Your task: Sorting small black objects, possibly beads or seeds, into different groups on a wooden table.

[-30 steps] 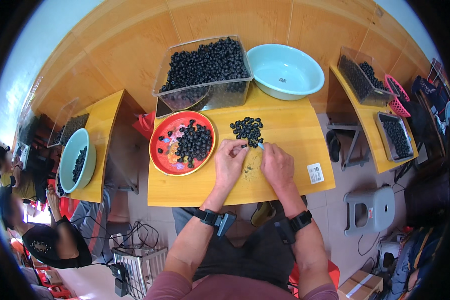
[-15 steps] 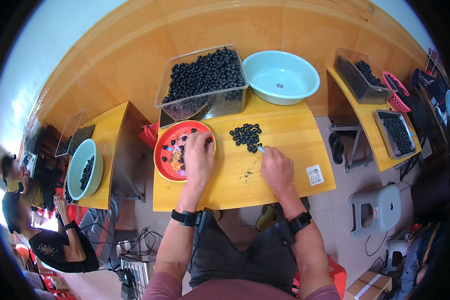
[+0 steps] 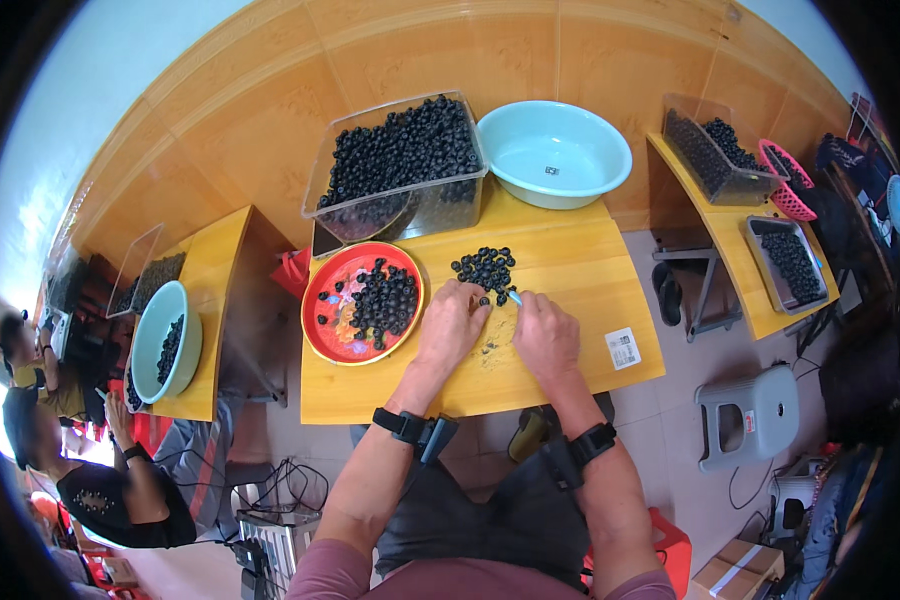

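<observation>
My left hand [image 3: 450,330] is closed in a pinch on a small black round part [image 3: 484,301] just below a loose pile of similar black parts [image 3: 483,267]. In my right hand [image 3: 547,338] is a slim tool with a light blue end [image 3: 515,297]; most of it is hidden by the fingers. Its blue end points toward the part in my left hand, close to it. To the left, a round red tray [image 3: 332,335] with a yellow rim and a printed pattern holds many of the black parts. Small crumbs [image 3: 490,349] lie on the wood below my hands.
At the back of the yellow table [image 3: 590,290] stand a clear bin [image 3: 440,207] heaped with black parts and a pale blue basin [image 3: 560,196]. A white label [image 3: 623,348] lies at right. Neighbouring tables hold more bins; a person [image 3: 120,490] sits at left. A grey stool [image 3: 748,418] stands at right.
My left hand has moved right, from over the red tray to beside my right hand, uncovering the parts in the tray. My right hand stays near the same spot with the tool.
</observation>
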A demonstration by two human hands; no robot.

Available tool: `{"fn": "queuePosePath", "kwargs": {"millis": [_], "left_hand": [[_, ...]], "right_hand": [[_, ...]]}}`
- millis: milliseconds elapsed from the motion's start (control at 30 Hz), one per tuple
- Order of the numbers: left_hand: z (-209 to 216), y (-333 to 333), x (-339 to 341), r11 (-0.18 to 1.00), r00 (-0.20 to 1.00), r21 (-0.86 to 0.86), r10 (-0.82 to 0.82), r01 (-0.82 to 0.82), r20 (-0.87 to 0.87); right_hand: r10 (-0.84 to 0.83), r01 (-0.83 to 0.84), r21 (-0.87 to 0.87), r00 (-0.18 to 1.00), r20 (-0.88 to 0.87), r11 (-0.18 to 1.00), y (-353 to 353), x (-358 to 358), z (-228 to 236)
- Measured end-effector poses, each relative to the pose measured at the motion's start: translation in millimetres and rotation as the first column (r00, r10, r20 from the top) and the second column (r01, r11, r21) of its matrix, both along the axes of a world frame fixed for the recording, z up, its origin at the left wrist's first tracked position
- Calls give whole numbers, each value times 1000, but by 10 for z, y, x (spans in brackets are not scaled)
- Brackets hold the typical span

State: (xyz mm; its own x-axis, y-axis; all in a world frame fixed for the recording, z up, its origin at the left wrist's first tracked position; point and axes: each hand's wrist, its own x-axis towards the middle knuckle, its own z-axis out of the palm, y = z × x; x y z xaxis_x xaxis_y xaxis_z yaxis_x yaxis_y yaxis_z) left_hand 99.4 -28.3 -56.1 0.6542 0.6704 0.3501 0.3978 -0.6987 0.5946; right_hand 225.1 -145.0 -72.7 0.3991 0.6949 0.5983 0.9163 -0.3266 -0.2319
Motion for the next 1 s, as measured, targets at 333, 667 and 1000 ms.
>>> {"fn": "queuePosePath", "kwargs": {"millis": [333,667,1000], "left_hand": [[-102,-31,14,998,997,-61,11,-6,70],[-179,-135,28,941,945,-339,119,-9,304],[-151,-152,51,917,932,-399,121,27,342]], "right_hand": [[16,-16,-12,1000,-6,1000,4,-3,15],[37,-37,-35,999,-1,999,5,-7,32],[172,-172,-13,985,5,985,-37,-4,23]]}}
